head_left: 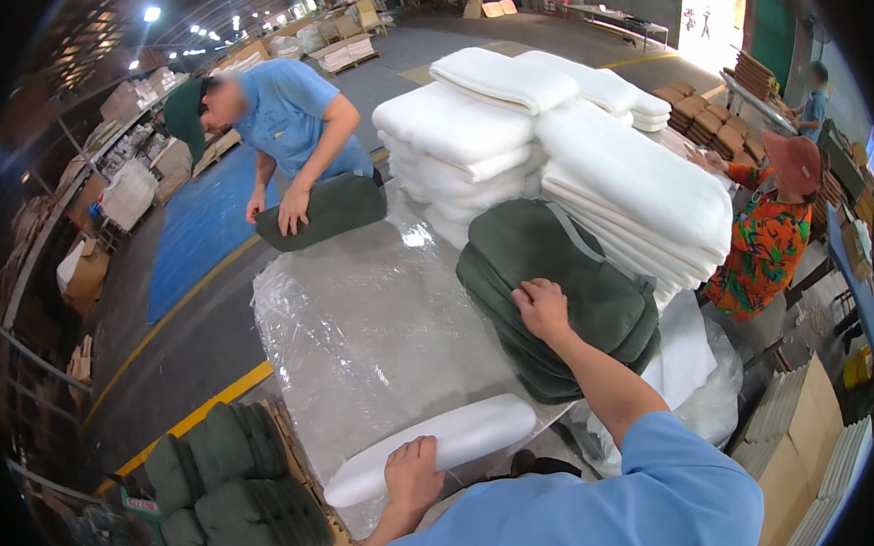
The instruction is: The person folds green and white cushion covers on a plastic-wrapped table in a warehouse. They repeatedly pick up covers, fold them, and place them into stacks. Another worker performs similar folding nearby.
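Observation:
My left hand (415, 471) curls over a long white padding piece (485, 430), folded or rolled, along the near edge of the plastic-covered table (360, 321). To the right, my right hand (544, 307) is on a stack of dark green cushion covers (597, 299), its fingers bent on the fabric of the upper cover. A grey strip shows along that cover's edge. The undersides of my right fingers are hidden. Across the table, a co-worker in a blue shirt has both hands on another dark green cushion (323, 212).
Tall piles of white padding (640, 178) stand behind the green stack. Filled green cushions (256, 500) sit on cardboard at the lower left. A person in a patterned shirt (764, 251) is at the right. Flat cardboard sheets (797, 452) stand at the lower right.

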{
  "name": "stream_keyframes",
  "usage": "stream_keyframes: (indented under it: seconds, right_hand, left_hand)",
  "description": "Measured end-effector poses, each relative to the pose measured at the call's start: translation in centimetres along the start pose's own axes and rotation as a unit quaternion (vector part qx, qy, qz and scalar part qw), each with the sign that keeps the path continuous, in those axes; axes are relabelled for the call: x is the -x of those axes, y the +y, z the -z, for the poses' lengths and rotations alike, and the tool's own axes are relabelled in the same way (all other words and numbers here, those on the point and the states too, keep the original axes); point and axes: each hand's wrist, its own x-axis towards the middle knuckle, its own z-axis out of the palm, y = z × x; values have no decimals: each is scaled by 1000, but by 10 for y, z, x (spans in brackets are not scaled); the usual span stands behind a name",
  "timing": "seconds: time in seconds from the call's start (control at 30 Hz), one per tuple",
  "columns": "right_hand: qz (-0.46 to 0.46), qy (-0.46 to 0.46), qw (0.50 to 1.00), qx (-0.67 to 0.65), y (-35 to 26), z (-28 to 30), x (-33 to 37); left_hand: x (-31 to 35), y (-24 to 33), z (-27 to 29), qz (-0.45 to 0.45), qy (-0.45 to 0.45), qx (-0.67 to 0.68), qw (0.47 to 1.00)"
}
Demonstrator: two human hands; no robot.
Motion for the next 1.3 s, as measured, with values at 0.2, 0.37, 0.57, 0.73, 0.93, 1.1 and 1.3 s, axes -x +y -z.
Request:
stream_keyframes:
  seconds: [0.2, 0.37, 0.57, 0.73, 0.93, 1.1, 1.3]
  right_hand:
    - [58, 9, 998, 20, -4, -16, -1]
    - [91, 39, 992, 84, 6, -8, -1]
    - [93, 51, 994, 25, 3, -21, -3]
    - [105, 65, 990, 65, 13, -24, -1]
    - [93, 41, 987, 126, 11, -26, -5]
    - [80, 58, 988, 122, 3, -37, 0]
    - [66, 46, 982, 174, 6, -37, -5]
  left_hand:
    - [6, -11, 6, -25, 26, 25, 999]
    - [8, -16, -8, -44, 39, 49, 997]
    - [12, -33, -19, -47, 45, 64, 996]
    - [5, -39, -17, -54, 51, 71, 995]
    - [-12, -49, -19, -71, 50, 102, 991]
    - [-23, -58, -22, -76, 8, 122, 990]
    - [-47, -75, -6, -60, 12, 186, 981]
